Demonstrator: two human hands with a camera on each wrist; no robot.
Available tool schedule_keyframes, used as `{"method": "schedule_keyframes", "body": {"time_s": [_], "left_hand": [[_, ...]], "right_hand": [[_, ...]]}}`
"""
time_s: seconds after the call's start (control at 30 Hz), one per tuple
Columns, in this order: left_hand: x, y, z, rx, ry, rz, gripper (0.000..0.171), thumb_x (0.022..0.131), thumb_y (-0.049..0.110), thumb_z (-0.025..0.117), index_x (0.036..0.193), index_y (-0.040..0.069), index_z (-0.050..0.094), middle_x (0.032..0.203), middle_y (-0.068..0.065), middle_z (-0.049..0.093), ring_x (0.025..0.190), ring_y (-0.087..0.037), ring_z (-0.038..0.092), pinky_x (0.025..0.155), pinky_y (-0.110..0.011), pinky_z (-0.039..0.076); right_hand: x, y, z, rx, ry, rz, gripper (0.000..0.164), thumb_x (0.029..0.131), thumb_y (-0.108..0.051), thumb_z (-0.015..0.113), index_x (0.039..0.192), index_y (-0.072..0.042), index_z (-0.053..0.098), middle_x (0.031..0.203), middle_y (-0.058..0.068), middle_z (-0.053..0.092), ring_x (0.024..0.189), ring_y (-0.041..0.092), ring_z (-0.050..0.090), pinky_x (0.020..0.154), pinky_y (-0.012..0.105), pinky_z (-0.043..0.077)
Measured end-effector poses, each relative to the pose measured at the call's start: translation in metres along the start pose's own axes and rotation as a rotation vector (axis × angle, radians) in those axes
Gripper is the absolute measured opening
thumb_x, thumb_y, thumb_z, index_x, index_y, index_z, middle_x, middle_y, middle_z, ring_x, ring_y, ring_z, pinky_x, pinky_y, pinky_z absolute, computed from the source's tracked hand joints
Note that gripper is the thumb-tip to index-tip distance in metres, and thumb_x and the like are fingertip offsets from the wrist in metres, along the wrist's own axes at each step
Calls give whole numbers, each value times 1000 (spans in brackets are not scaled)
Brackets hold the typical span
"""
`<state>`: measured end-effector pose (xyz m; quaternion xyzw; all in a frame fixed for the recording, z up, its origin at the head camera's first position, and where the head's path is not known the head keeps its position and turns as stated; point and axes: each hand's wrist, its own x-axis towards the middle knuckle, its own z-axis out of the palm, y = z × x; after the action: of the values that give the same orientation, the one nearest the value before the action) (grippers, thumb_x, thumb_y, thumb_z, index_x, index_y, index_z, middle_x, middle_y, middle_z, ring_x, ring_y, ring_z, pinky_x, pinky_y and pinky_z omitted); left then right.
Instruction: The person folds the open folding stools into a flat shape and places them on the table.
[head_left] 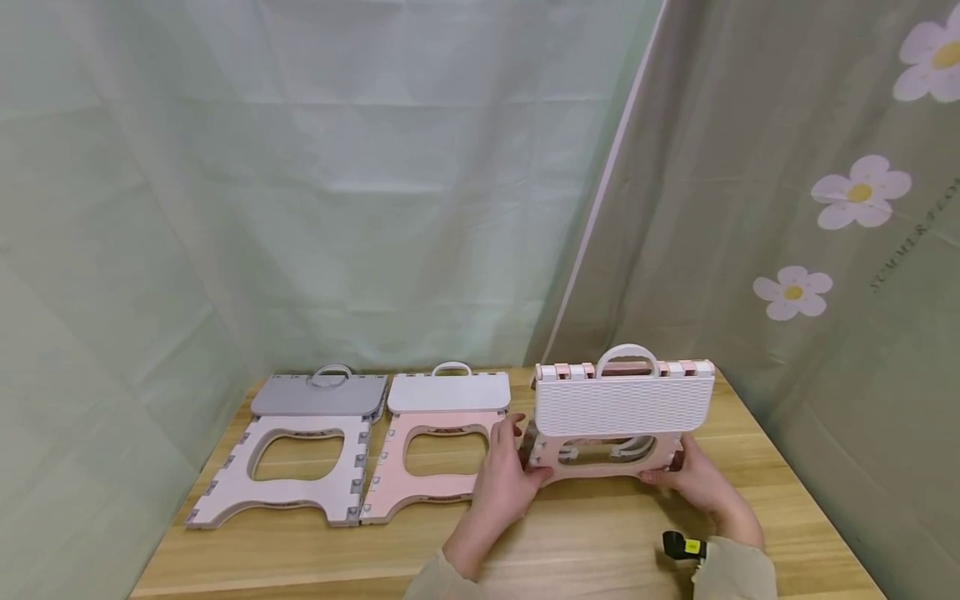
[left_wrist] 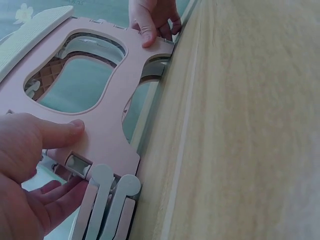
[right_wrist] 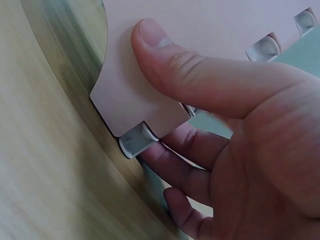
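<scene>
At the right of the head view a pink and white folding stool (head_left: 624,402) stands on its legs, its white woven-textured top tilted toward me and a white carry handle at its upper edge. My left hand (head_left: 506,479) grips the left leg; in the left wrist view its thumb lies on the pink leg panel (left_wrist: 107,132) with the fingers behind. At the other side my right hand (head_left: 697,479) holds the right leg. The right wrist view shows that thumb pressed on the pink panel (right_wrist: 145,85), the fingers curled behind its edge.
Left of the held stool lies a flat-folded pink and white stool (head_left: 390,475). Beside it is a flat-folded grey and white stool (head_left: 300,492). All are on a wooden table (head_left: 585,550). A pale green curtain (head_left: 420,208) hangs behind, and a flowered curtain (head_left: 720,192) at the right.
</scene>
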<state>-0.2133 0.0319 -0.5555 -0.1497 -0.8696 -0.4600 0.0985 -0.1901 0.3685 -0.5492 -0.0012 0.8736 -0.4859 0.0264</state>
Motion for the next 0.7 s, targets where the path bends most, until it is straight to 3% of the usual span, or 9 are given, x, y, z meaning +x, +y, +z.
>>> {"method": "schedule_keyframes", "body": {"time_s": [0.17, 0.3, 0.57, 0.7], "left_hand": [[2, 0, -1, 13, -11, 7, 74, 80, 23, 97, 140, 3, 61, 122, -6, 55, 98, -20, 61, 82, -38, 54], [1, -3, -2, 4, -9, 12, 64, 80, 23, 97, 131, 4, 64, 118, -4, 56, 86, -13, 57, 72, -30, 50], [0, -5, 0, -11, 2, 22, 51, 80, 21, 97, 117, 9, 64, 103, -3, 63, 72, -4, 53, 63, -26, 46], [2, -5, 0, 1, 2, 26, 44, 80, 21, 97, 111, 12, 66, 96, 3, 67, 74, -6, 54, 65, -28, 46]], "right_hand": [[-1, 1, -1, -72, 22, -19, 57, 87, -15, 91, 131, 4, 60, 110, 10, 69, 96, 20, 61, 79, 30, 51], [-1, 3, -1, -48, 47, -42, 47, 87, -11, 90, 124, 4, 66, 108, 11, 72, 93, 18, 65, 77, 29, 52], [0, 1, -1, -132, 112, -19, 53, 87, -22, 92, 128, 1, 69, 123, 18, 73, 113, 34, 70, 85, 35, 55], [0, 0, -1, -159, 122, -15, 53, 86, -25, 92, 128, 0, 70, 120, 15, 75, 111, 32, 70, 86, 37, 54]]}}
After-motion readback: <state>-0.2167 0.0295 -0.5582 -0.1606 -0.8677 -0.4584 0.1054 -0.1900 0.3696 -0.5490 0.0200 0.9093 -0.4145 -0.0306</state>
